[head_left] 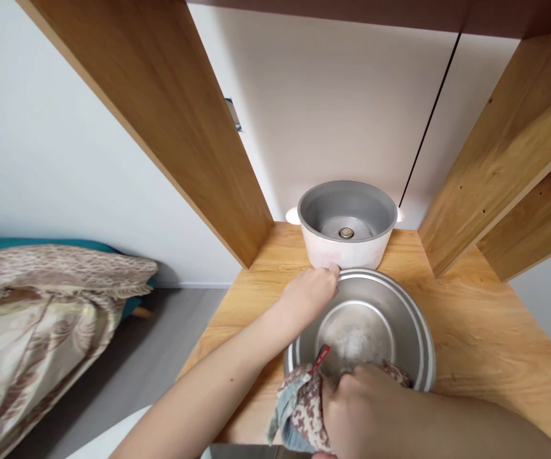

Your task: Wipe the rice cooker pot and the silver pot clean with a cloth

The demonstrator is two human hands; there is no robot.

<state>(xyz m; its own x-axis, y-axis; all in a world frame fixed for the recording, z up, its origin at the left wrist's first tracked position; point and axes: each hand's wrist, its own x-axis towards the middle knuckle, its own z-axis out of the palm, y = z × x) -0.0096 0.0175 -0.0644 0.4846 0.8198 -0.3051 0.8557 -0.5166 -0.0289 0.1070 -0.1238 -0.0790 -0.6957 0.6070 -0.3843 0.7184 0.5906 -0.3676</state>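
Observation:
A round silver metal basin (361, 325) lies on the wooden tabletop in front of me, its inside facing up with a scuffed round base. At its far left edge, my left hand (312, 288) is closed on the rim, the thumb pointing outward. My right hand (359, 405) is closed around a brown-and-white patterned cloth (308, 408) with a bluish side and a red tag, over the near edge of the basin. Part of the cloth sticks out beyond the fingers, and the near rim is hidden behind it.
Just behind the basin stands a white rice cooker body (347, 255) with a grey inside, its lid off. Wooden uprights (180, 121) rise on both sides of the wooden tabletop (490, 357). To the left, a teal seat with a patterned cover (41, 331) stands on the floor.

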